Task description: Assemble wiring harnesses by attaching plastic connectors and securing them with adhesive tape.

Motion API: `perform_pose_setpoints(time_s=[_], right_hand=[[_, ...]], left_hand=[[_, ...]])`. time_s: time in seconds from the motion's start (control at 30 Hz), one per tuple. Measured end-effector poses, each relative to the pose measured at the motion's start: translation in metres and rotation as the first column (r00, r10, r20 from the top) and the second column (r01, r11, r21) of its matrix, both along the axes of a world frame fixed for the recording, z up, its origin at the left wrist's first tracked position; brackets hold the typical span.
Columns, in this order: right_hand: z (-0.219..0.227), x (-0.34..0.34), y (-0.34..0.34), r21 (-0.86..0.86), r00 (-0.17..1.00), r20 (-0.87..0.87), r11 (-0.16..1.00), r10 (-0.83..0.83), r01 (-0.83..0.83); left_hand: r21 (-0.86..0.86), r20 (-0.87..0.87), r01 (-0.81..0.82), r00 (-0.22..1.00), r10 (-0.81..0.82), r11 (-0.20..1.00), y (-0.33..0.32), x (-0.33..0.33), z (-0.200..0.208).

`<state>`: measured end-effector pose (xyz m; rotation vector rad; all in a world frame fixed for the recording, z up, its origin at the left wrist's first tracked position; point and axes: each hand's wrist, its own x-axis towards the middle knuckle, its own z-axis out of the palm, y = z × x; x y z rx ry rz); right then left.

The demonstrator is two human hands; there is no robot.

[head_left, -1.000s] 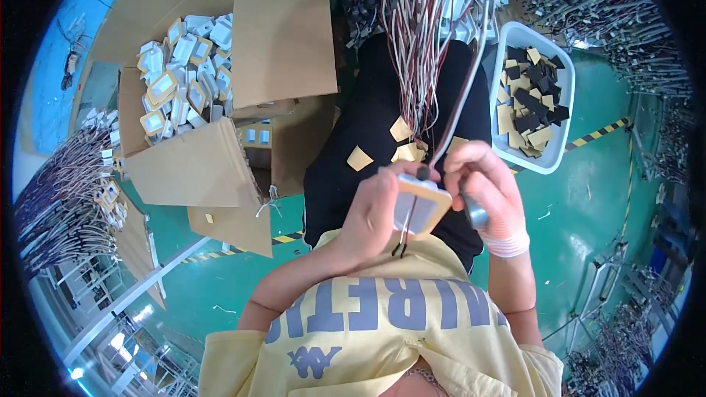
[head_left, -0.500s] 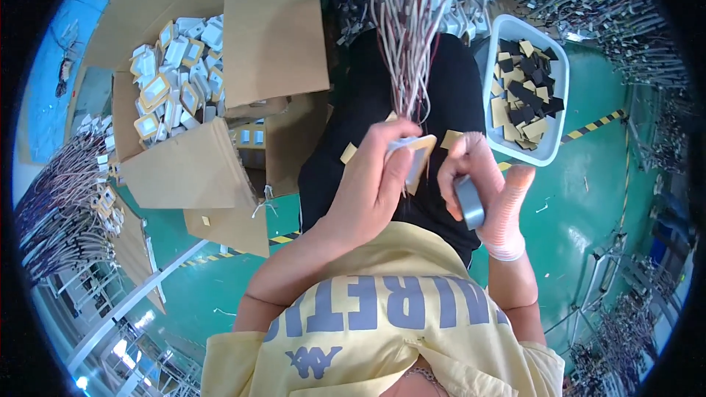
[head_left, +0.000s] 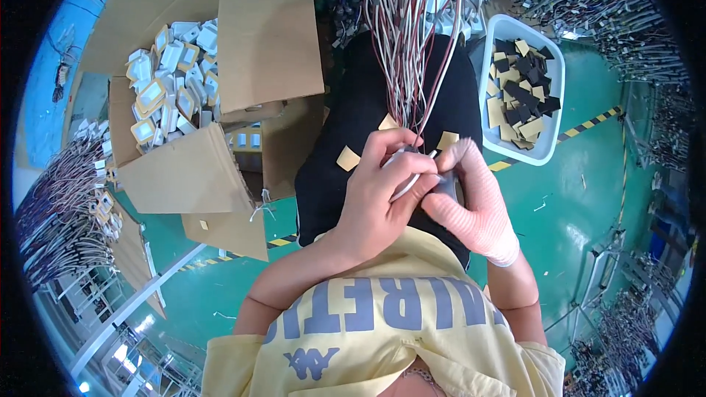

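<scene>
Above my lap, my left hand (head_left: 382, 198) is closed around a white plastic housing (head_left: 404, 188), mostly hidden by its fingers. Thin red and white wires (head_left: 412, 81) run down to these fingertips from a bundle lying across my thighs. My right hand (head_left: 478, 209), in a pale ribbed glove, touches the left fingertips and is closed on a small grey block (head_left: 447, 185), of which only part shows. Small tan pads (head_left: 348, 159) stick to my black trousers (head_left: 331, 132) around the hands.
At left, an open cardboard box (head_left: 184, 169) holds many white housings (head_left: 173, 66) with yellowish frames. A white bin (head_left: 557, 129) of black and tan pads stands at right. Wire bundles (head_left: 59, 206) lie at left and more cables (head_left: 588, 7) at upper right, beside a green floor (head_left: 588, 198).
My hands have come together. The right moved left and up with the grey block; the left turned, so the housing is now mostly covered. The wire bundle has spread slightly.
</scene>
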<state>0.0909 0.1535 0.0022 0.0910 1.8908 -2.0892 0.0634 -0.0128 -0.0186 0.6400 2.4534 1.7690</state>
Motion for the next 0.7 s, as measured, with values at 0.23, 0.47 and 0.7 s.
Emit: perform_pose_setpoints(time_s=[0.23,0.47,0.7], right_hand=[[0.010,0.004,0.006,0.140,0.995,0.096,0.990,-0.032,0.019],[0.020,-0.007,0.017,0.356,0.899,-0.433,0.928,0.061,0.108],[0.010,0.000,0.003,0.266,0.912,-0.408,0.952,-0.033,0.154]], left_hand=[[0.066,0.059,0.123,0.990,-0.126,0.990,-0.011,-0.004,-0.012],[0.405,0.405,0.107,0.869,-0.283,0.908,-0.013,0.002,-0.017],[0.335,0.546,0.180,0.763,-0.346,0.925,-0.022,0.008,-0.009]])
